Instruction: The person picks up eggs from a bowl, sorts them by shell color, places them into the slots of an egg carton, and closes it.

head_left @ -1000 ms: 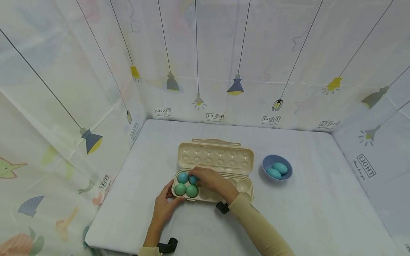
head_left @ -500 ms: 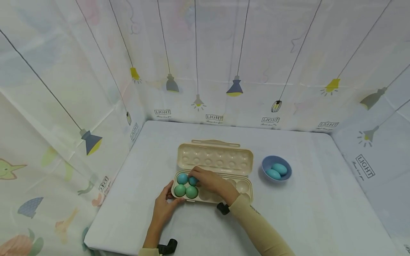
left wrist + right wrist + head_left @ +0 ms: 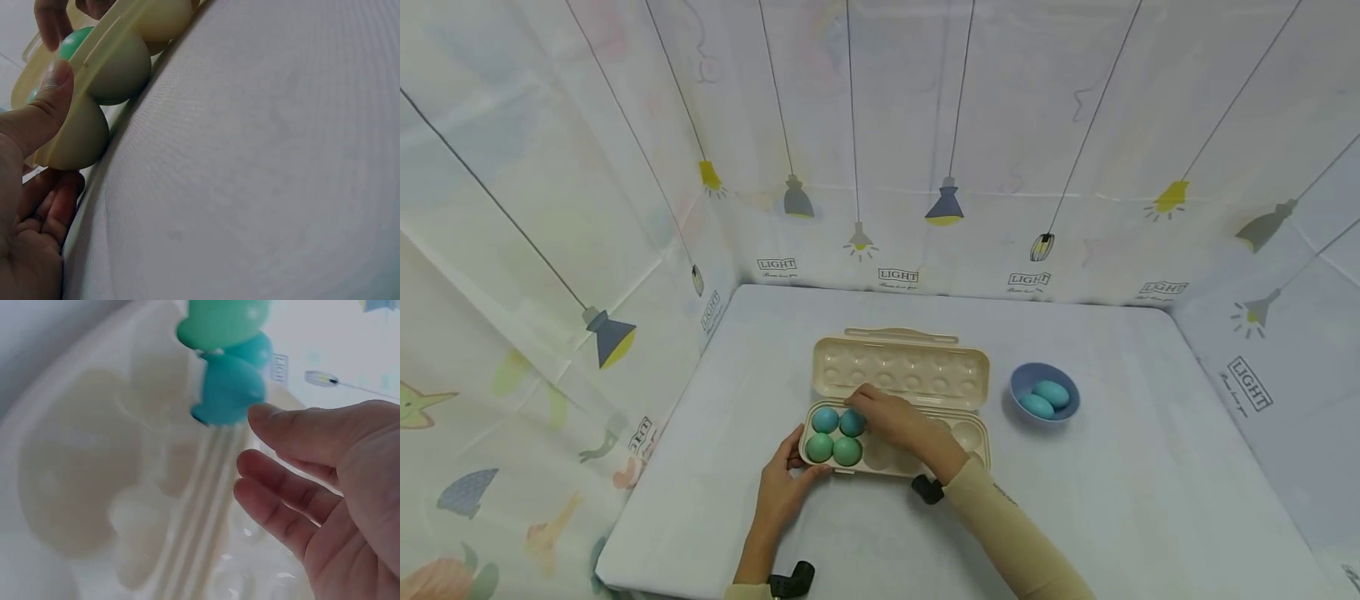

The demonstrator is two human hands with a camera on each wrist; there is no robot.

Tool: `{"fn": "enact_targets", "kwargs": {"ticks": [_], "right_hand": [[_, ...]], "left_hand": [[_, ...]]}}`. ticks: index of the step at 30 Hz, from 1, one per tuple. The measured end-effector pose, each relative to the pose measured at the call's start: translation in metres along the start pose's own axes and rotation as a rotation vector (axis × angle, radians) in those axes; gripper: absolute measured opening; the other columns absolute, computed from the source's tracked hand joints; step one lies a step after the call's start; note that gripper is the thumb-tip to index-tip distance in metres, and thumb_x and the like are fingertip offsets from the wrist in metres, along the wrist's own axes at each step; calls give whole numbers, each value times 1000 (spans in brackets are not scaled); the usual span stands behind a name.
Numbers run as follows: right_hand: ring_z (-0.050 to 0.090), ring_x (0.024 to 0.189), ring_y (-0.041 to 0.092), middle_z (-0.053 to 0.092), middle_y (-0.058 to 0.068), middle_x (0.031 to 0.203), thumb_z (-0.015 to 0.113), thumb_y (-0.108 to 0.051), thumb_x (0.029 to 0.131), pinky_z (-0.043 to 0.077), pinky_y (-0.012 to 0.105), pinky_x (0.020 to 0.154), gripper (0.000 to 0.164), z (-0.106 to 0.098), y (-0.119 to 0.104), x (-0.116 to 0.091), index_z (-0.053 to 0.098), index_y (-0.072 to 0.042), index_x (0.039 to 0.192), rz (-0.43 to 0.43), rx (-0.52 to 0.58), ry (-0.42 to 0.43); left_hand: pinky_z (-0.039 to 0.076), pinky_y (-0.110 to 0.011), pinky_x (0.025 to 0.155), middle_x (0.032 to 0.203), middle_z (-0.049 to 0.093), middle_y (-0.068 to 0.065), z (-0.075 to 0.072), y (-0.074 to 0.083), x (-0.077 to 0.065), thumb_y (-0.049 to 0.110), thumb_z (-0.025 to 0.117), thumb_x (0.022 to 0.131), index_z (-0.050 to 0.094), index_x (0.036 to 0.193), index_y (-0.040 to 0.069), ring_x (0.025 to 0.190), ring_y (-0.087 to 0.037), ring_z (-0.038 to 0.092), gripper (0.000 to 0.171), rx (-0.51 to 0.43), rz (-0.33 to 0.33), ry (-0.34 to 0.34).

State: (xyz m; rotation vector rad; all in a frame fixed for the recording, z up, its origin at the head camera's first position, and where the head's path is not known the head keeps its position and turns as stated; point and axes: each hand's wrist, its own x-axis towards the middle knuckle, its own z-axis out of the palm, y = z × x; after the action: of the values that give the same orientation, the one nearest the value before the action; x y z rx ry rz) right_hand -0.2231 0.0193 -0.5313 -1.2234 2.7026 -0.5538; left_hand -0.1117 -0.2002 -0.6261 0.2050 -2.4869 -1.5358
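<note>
A beige egg carton point(image 3: 970, 435) lies open on the table, its lid point(image 3: 902, 371) folded back. Two green eggs point(image 3: 847, 451) fill the front cups at its left end, with two blue eggs point(image 3: 825, 419) behind them. My left hand point(image 3: 781, 485) holds that end, the thumb point(image 3: 51, 100) on the rim and the fingers curled beside the cups. Over the back row, my right hand point(image 3: 891, 419) is at the right-hand blue egg point(image 3: 231, 390), which sits in its cup. In the right wrist view its thumb tip is right at the egg's edge, the fingers loosely spread and holding nothing.
To the carton's right stands a blue bowl point(image 3: 1043, 422) with two turquoise eggs point(image 3: 1051, 393) in it. White cloth covers the table point(image 3: 1120, 500). Printed curtains point(image 3: 880, 125) hang behind and at the sides.
My right fingers have come off the right-hand blue egg and lifted slightly up and back, showing more of it. The left hand stays on the carton.
</note>
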Motion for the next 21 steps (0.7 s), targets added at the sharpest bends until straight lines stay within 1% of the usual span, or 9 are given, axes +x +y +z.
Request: {"fn": "enact_targets", "kwargs": {"ticks": [3, 6, 10, 13, 17, 21], "right_hand": [[67, 106, 20, 56, 0, 130, 66, -4, 94, 55, 35, 92, 44, -12, -1, -6, 57, -16, 135, -5, -30, 45], [68, 102, 19, 57, 1, 130, 73, -8, 91, 56, 35, 89, 47, -25, -2, -14, 57, -16, 135, 2, -45, 82], [68, 102, 21, 58, 2, 130, 74, -18, 92, 57, 36, 87, 46, -41, -2, -23, 58, -14, 135, 22, -44, 118], [68, 104, 21, 58, 3, 129, 73, -20, 93, 57, 37, 87, 44, -53, 0, -30, 58, -13, 134, 19, -47, 158], [69, 96, 20, 61, 4, 127, 73, -21, 93, 57, 36, 82, 44, -68, 5, -38, 57, -13, 134, 27, -54, 219], [71, 92, 24, 62, 8, 126, 73, -22, 93, 58, 37, 79, 45, -80, 14, -46, 57, -12, 134, 52, -28, 270]], "left_hand": [[51, -23, 83, 121, 69, -3, 1, 0, 0, 33, 88, 76, 50, 148, 15, 92, -8, 62, 83, 13, 0, 6], [50, -24, 85, 121, 68, -3, 1, 1, 1, 33, 88, 76, 49, 148, 16, 93, -10, 62, 84, 10, -19, -1], [51, -26, 86, 121, 68, -3, 0, 2, -1, 34, 88, 76, 49, 149, 16, 94, -12, 63, 85, 0, -25, -16], [50, -24, 85, 119, 69, -2, 0, 2, -2, 34, 88, 75, 48, 149, 16, 93, -9, 62, 86, -2, -21, -18], [50, -22, 83, 117, 69, -1, -1, 2, -2, 35, 88, 75, 48, 149, 16, 91, -7, 61, 86, 3, -16, -18], [50, -23, 84, 116, 69, 0, -2, 2, 0, 35, 88, 75, 48, 150, 17, 92, -7, 61, 87, -2, -20, -24]]}}
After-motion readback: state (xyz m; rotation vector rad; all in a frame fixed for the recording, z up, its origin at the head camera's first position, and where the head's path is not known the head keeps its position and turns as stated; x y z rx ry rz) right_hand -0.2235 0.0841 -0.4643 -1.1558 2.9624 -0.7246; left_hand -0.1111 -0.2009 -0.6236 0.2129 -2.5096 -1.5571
